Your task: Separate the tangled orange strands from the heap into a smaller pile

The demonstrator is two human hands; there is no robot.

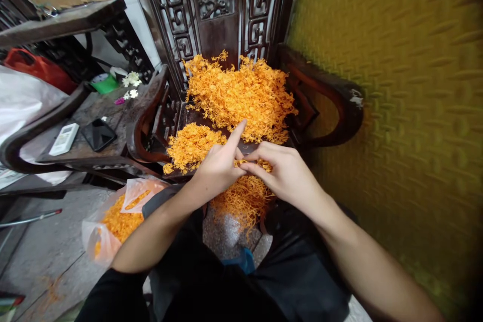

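My left hand [219, 166] and my right hand [285, 173] meet over the front of a dark wooden chair seat [247, 147], both pinching a small cluster of orange flower pieces [252, 163] between the fingertips. The left index finger sticks up. A big heap of the same orange pieces [241, 95] fills the back of the seat. A smaller heap [190, 143] lies at the seat's left front. More orange strands [241, 201] hang below my hands, over my lap.
A clear plastic bag with orange pieces [113, 226] sits on the floor at left. A second wooden chair [94, 138] holds a black phone [98, 134], a white remote [64, 139] and white flowers [131, 79]. A yellow embossed wall [407, 110] stands close on the right.
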